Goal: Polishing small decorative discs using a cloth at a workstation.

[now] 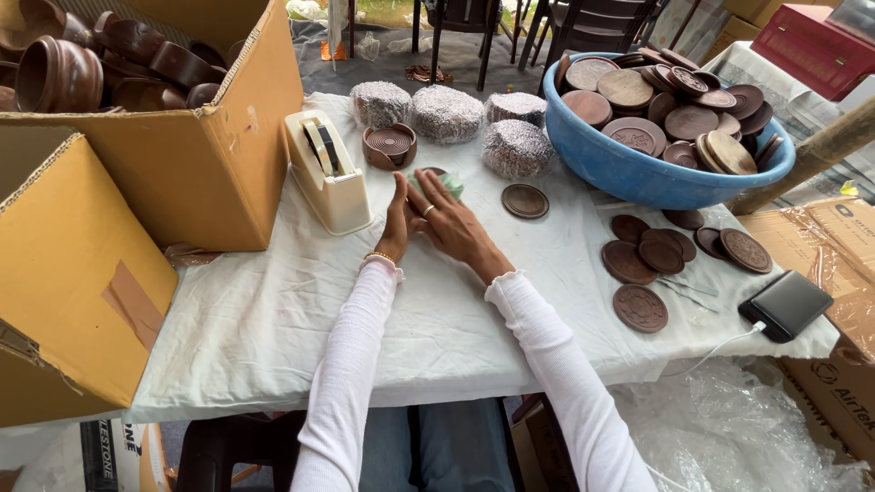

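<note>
Two hands, left hand (397, 214) and right hand (448, 219), pressed flat, fingers open, on a small wrapped disc (439, 182) mid-frame; the wrap could slip loose, gripping nothing.

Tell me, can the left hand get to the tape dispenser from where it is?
Probably yes. The left hand rests on the white cloth just beside the cream tape dispenser, and nothing lies between them. It is pressed with the right hand on a small wrapped thing.
</note>
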